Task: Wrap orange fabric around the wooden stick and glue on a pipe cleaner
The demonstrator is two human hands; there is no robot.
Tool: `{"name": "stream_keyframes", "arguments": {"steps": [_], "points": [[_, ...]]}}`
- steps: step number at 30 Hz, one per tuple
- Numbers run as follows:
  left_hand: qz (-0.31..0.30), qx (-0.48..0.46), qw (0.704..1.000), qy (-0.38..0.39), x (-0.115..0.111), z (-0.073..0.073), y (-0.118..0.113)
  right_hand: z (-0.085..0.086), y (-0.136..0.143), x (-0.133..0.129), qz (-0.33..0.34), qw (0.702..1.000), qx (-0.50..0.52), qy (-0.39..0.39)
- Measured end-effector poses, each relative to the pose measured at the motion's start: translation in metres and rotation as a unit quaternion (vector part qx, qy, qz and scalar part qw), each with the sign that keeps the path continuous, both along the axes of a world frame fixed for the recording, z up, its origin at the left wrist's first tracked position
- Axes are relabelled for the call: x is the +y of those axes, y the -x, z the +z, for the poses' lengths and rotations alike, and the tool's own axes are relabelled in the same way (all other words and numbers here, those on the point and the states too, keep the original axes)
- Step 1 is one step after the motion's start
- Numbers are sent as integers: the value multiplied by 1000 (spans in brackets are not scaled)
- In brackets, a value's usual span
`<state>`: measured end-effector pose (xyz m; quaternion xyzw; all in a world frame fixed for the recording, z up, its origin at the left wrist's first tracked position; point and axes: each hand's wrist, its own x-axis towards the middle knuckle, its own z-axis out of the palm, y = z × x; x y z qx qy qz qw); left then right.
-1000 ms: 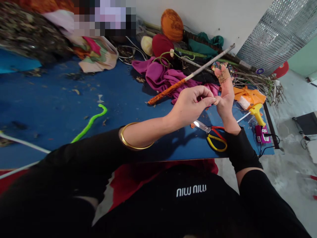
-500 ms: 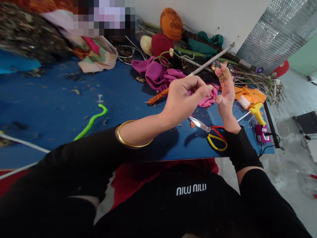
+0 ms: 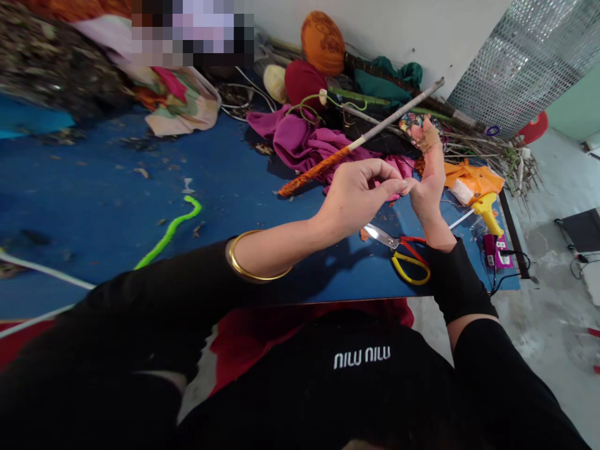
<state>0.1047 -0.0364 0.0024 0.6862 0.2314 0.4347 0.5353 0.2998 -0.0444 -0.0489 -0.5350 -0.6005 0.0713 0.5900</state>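
My left hand point(image 3: 359, 190) has its thumb and fingertips pinched together, touching the thumb of my right hand; anything between them is too small to make out. My right hand point(image 3: 429, 181) is raised with its fingers up and apart from the thumb, and tan tape wraps a finger. Behind my left hand a stick point(image 3: 323, 170), partly wrapped in orange, lies across purple cloth point(image 3: 293, 139). Below the hands, scissors point(image 3: 410, 269) with red and yellow handles rest on the blue table point(image 3: 234, 187).
A yellow glue gun point(image 3: 488, 215) and a purple power strip point(image 3: 497, 251) are at the right edge. A green fuzzy strip point(image 3: 171, 231) lies at left. Wrapped bundles, an orange one point(image 3: 323, 42) among them, and twigs point(image 3: 506, 156) line the back.
My left hand has moved slightly right, and its fingertips now meet my right thumb. More of the orange-wrapped stick shows behind it.
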Motion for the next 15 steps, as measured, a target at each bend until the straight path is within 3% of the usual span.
{"name": "stream_keyframes", "arguments": {"steps": [10,15], "points": [[-44,-10,998,47,-5,5,6,-4,-6,-1,-49,992,-8,-113],[10,-74,997,-5,3,4,7,-9,-16,-1,-56,997,-35,-36]]}}
